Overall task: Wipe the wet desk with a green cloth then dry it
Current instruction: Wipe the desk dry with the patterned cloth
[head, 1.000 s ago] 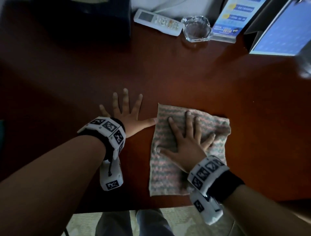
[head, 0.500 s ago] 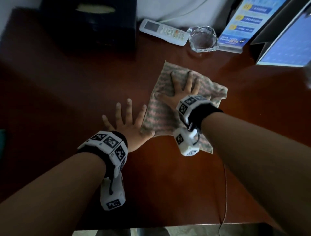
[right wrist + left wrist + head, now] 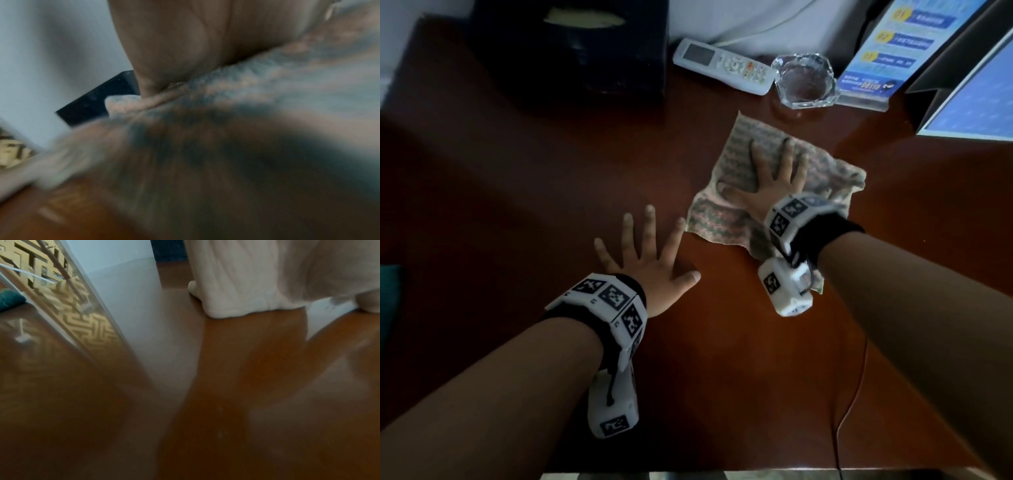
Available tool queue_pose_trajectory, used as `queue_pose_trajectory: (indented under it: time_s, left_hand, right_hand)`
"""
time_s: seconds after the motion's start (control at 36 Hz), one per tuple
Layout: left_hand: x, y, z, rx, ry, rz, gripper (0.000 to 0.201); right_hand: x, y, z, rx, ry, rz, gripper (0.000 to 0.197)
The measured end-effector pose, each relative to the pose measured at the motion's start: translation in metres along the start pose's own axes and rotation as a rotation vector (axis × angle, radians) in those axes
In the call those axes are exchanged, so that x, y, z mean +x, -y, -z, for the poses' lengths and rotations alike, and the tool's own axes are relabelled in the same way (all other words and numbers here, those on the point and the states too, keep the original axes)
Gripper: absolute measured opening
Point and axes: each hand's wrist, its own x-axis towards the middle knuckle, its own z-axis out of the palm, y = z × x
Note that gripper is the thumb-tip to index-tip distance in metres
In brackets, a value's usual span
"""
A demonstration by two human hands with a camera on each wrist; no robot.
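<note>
A green-and-pink striped cloth (image 3: 732,164) lies spread on the dark red-brown desk (image 3: 517,192), right of centre. My right hand (image 3: 774,171) presses flat on the cloth with straight, spread fingers. My left hand (image 3: 650,253) lies flat on the bare desk just left of the cloth, fingers spread, holding nothing. In the right wrist view the cloth (image 3: 267,84) is blurred under my palm. The left wrist view shows my left hand's fingers (image 3: 226,288) on the glossy desk (image 3: 205,386).
Along the back edge stand a dark tissue box (image 3: 585,51), a white remote (image 3: 722,65), a glass ashtray (image 3: 804,80), a blue leaflet stand (image 3: 887,51) and an angled screen (image 3: 976,102). A thin cable (image 3: 859,377) runs over the desk's near right.
My right hand pushed the cloth away from me, from the near edge toward the ashtray, then held about there. The left hand stayed flat on the desk.
</note>
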Motion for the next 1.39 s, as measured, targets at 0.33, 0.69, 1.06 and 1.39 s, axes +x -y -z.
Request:
queue_pose_trajectory:
  time_s: [0.33, 0.69, 1.06, 1.39]
  left_hand:
    - [0.0, -0.001, 0.0, 0.008, -0.008, 0.002, 0.079]
    - [0.003, 0.001, -0.004, 0.004, -0.029, 0.016, 0.08]
    - [0.002, 0.002, -0.006, 0.009, -0.073, 0.013, 0.08]
    - [-0.003, 0.002, -0.006, 0.031, -0.106, -0.002, 0.078]
  right_hand:
    - [-0.03, -0.019, -0.014, -0.077, 0.014, -0.002, 0.097]
    - [0.064, -0.04, 0.038, -0.094, -0.043, -0.005, 0.1]
    - [0.048, -0.046, 0.034, -0.123, -0.028, 0.026, 0.106]
    - [-0.029, -0.062, -0.011, -0.072, -0.053, -0.029, 0.106]
